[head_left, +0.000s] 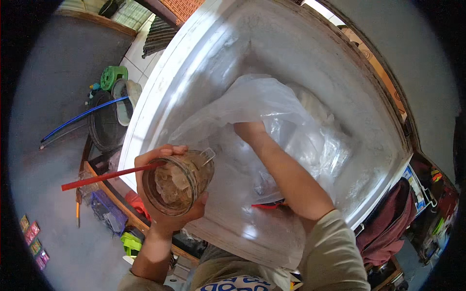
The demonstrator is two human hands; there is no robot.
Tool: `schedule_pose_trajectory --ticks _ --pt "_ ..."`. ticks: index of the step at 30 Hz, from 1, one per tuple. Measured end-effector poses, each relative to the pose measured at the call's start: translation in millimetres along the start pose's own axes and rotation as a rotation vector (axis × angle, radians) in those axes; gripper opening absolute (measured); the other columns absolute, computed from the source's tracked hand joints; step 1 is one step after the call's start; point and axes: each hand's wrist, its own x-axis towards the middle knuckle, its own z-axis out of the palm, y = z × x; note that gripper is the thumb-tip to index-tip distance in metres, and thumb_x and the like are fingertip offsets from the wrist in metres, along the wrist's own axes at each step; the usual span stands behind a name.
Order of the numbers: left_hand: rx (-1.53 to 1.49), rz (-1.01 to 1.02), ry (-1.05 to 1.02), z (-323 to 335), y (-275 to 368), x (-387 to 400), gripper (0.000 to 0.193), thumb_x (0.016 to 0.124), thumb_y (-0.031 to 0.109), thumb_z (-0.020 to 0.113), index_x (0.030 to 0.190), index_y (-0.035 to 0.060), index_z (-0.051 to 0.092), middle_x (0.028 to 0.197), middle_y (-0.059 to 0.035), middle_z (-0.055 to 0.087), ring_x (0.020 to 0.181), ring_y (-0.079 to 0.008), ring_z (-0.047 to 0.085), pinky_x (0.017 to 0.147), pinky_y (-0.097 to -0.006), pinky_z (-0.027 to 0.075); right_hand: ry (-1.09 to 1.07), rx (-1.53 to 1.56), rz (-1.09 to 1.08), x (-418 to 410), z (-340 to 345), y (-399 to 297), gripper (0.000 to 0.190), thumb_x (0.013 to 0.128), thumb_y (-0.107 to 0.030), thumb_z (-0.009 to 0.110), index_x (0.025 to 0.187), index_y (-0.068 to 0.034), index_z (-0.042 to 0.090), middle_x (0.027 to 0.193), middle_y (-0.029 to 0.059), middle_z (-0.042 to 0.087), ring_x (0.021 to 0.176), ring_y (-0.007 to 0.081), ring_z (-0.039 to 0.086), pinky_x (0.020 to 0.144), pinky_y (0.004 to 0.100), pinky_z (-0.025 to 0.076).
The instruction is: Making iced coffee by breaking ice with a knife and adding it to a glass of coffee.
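Observation:
My left hand (198, 209) is wrapped around a glass jar (207, 169) with a wire clasp. The jar is tilted, its mouth facing me. Inside it are ice pieces (174, 185) and some brownish liquid, and a red straw (105, 176) sticks out to the left. My right hand (249, 130) reaches into a large clear plastic bag (255, 96) in a white chest freezer (364, 109). Its fingers are hidden by the plastic, so what they touch cannot be seen. Shiny, plastic-wrapped contents (324, 152) lie to the right of my right forearm.
The freezer's pale rim (145, 120) curves along the left. Beyond it are a green plastic stool (113, 77), a blue stick (83, 116) and a purple basket (108, 211). A maroon cloth bag (387, 222) hangs at the right. Something red (267, 206) lies under my right forearm.

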Motion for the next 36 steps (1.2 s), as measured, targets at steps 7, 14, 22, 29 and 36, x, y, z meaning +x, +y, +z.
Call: schedule_pose_trajectory --ticks 7,14,22,29,36 --pt "-0.007 -0.022 0.01 -0.4 3.4 -0.6 0.079 0.061 0.013 0.085 0.127 0.0025 0.041 0.119 -0.0171 0.054 0.114 -0.0267 0.057 0.105 -0.0429 0.044 0.087 -0.112 -0.034 -0.5 -11.3 -17.3 0.042 0.1 -0.028 0.047 0.139 -0.013 0.054 0.148 0.013 0.047 0.139 0.0327 0.039 0.118 0.0459 0.027" --pt "-0.092 0.007 0.021 5.6 -1.0 4.3 0.08 0.061 0.013 0.084 0.127 0.0026 0.04 0.118 -0.0172 0.053 0.115 -0.0272 0.056 0.104 -0.0431 0.045 -0.12 0.53 0.026 -35.5 -12.1 66.9 0.047 0.099 -0.038 0.049 0.139 -0.014 0.054 0.147 0.0108 0.049 0.138 0.0308 0.039 0.117 0.0447 0.029" --pt "-0.04 0.005 0.05 1.5 1.1 1.8 0.08 0.06 0.013 0.084 0.126 0.0024 0.041 0.118 -0.0177 0.054 0.113 -0.0267 0.056 0.103 -0.0421 0.045 -0.309 0.16 0.023 -41.8 -33.2 17.5 0.041 0.096 -0.032 0.053 0.135 -0.018 0.058 0.137 0.0136 0.056 0.125 0.0352 0.052 0.11 0.0454 0.037" --pt "-0.042 -0.013 0.018 -4.2 3.4 1.9 0.08 0.06 0.013 0.085 0.126 0.0029 0.041 0.119 -0.0175 0.054 0.114 -0.0263 0.056 0.103 -0.0411 0.045 -0.629 0.133 -0.149 -58.7 -41.8 10.2 0.042 0.096 -0.016 0.048 0.137 -0.025 0.056 0.136 0.0154 0.056 0.117 0.0344 0.06 0.098 0.0433 0.05" --pt "-0.102 -0.011 0.055 3.1 1.1 1.3 0.081 0.058 0.013 0.087 0.125 0.0027 0.042 0.119 -0.0172 0.055 0.113 -0.0256 0.057 0.102 -0.0404 0.046 -0.682 -0.077 -0.149 -67.9 -2.9 -15.2 0.044 0.098 -0.012 0.044 0.139 -0.026 0.053 0.13 0.0199 0.055 0.105 0.0365 0.065 0.087 0.042 0.057"
